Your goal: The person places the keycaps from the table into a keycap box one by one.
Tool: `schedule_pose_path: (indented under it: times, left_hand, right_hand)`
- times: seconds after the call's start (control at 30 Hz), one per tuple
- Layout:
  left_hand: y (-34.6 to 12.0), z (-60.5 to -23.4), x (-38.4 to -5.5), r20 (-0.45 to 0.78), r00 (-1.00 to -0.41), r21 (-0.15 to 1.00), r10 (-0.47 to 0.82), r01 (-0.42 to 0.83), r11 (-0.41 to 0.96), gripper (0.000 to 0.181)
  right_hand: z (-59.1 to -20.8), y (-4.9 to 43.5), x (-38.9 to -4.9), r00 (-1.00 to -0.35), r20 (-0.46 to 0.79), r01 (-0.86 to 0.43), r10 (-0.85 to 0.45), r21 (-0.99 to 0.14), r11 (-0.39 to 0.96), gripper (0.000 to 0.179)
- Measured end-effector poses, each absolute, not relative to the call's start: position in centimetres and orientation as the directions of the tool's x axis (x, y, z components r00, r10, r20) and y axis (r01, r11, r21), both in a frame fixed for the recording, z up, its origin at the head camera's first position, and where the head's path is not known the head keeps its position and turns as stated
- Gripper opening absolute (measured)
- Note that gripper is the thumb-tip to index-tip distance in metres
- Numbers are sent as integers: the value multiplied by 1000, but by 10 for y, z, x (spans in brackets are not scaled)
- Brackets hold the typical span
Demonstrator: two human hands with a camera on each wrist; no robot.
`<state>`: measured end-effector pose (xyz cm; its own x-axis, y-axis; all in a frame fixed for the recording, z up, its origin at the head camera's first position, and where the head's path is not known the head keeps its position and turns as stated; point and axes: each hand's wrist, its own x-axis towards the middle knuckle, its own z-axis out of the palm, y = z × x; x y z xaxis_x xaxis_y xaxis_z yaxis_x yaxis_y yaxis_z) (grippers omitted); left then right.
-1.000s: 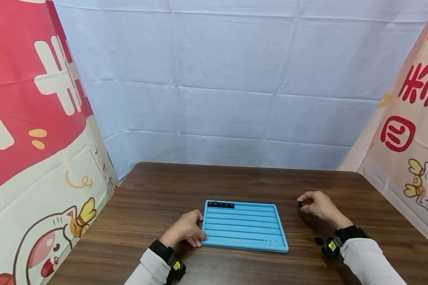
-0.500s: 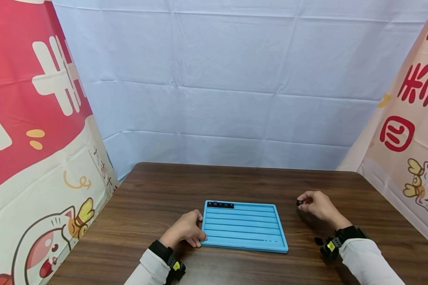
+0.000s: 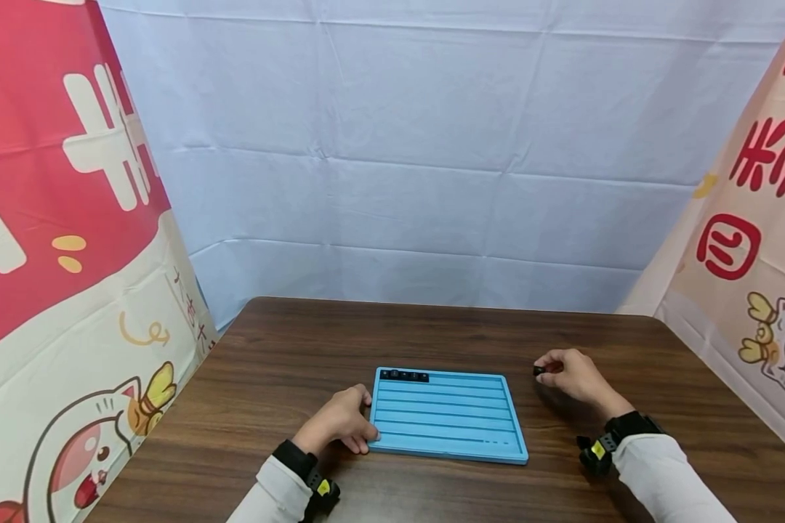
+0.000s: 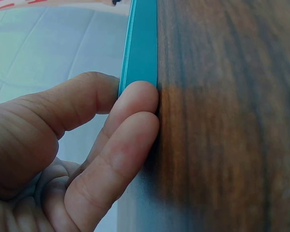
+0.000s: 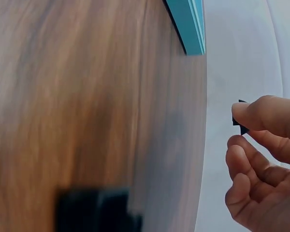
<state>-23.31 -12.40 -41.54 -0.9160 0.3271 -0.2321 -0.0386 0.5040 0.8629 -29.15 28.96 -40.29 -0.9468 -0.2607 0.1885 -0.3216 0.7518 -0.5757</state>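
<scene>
A light blue tray [image 3: 448, 456] with raised lengthwise ridges lies on the table. Several small black pieces with pale marks [image 3: 404, 375] sit in a row in its far left corner. My left hand [image 3: 341, 420] grips the tray's left side by the near corner; in the left wrist view its fingertips [image 4: 142, 96] press against the blue edge. To the right of the tray, my right hand [image 3: 572, 374] pinches a small black piece [image 5: 239, 117] between thumb and forefinger. The other fingers are curled loosely below, and the piece's face is mostly hidden.
The table [image 3: 301, 338] has a dark brown wood-grain top. A pale blue cloth [image 3: 419, 203] hangs behind it, with printed cloths at both sides. Each wrist wears a black strap with a camera. A blurred dark shape [image 5: 94, 210] fills the lower left of the right wrist view.
My right hand has moved slightly left, toward the tray, with the black piece still pinched. The left hand and the tray have stayed put.
</scene>
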Motion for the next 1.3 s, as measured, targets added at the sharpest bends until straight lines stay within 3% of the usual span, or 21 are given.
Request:
schedule_pose_path:
  times: [0.7,1.3]
  left_hand:
    - [-121,-414,-235,-258,-915,837,310,-51,545,45]
    - [-122,-412,-231,-244,-919,840,310,-41,541,46]
  right_hand:
    - [-407,253,-296,-925,137,-360,-355,-619,698,14]
    - [-410,223,-300,-853,185,-489,-488,-611,623,11]
